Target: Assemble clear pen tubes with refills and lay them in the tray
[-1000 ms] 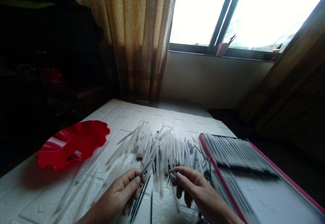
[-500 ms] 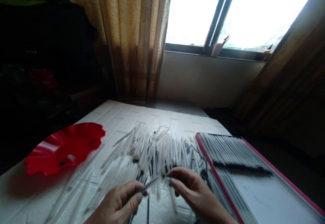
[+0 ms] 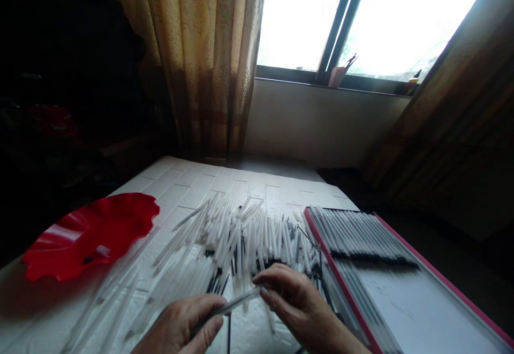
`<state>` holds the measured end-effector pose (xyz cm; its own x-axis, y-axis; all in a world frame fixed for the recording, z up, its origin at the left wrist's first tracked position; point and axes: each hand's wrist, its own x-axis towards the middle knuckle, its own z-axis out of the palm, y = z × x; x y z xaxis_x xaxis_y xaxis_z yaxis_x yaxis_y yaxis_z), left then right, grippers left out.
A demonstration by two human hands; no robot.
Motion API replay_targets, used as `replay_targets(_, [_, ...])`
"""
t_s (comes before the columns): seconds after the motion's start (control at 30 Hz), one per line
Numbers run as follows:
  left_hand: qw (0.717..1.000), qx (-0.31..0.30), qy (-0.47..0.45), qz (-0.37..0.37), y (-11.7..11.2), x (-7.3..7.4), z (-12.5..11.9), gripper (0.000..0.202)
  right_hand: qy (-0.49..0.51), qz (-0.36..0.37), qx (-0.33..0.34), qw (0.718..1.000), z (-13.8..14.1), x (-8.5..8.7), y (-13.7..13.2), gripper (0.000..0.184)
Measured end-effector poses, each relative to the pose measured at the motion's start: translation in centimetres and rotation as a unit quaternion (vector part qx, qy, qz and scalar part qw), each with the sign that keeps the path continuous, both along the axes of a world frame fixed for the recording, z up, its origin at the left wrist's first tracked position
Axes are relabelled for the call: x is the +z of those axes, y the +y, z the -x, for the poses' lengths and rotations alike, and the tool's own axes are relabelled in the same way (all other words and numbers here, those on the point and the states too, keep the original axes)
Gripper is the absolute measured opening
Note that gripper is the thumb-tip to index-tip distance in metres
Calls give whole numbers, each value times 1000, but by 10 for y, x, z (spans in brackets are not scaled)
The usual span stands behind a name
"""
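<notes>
My left hand (image 3: 188, 322) is closed on the back part of a slim pen (image 3: 241, 302), dark toward my palm and clear-grey at the far end. My right hand (image 3: 295, 303) pinches the pen's other end between thumb and forefinger; the tip there is hidden by the fingers. The pen lies slightly tilted between both hands, above the table. Just beyond them spreads a pile of loose translucent pen tubes (image 3: 225, 231), with dark thin parts and black pieces mixed in.
At left a red wavy-rimmed bowl (image 3: 132, 209) holds small pieces. To the right lies a red-edged tray (image 3: 333, 268) with a row of black-ended pens (image 3: 345, 233) laid side by side. The white brick-patterned table (image 3: 188, 174) ends before a curtain (image 3: 209, 49) and window.
My right fingers, apart from the pen before with a small clear piece in them, now meet the pen's end. The view has shifted slightly, moving the scene left.
</notes>
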<state>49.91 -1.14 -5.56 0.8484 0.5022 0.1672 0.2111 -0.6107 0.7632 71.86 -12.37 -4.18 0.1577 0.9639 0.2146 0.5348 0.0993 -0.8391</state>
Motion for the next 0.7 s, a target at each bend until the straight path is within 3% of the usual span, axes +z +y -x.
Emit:
replay_targets(0.47, [1000, -1, -16, -19, -2, 3, 0, 19, -28, 13, 26, 999, 2, -1, -2, 22])
replay_targets(0.7, [998, -44, 42, -28, -1, 11, -2, 21, -64, 84, 73, 992, 3, 6, -5, 24])
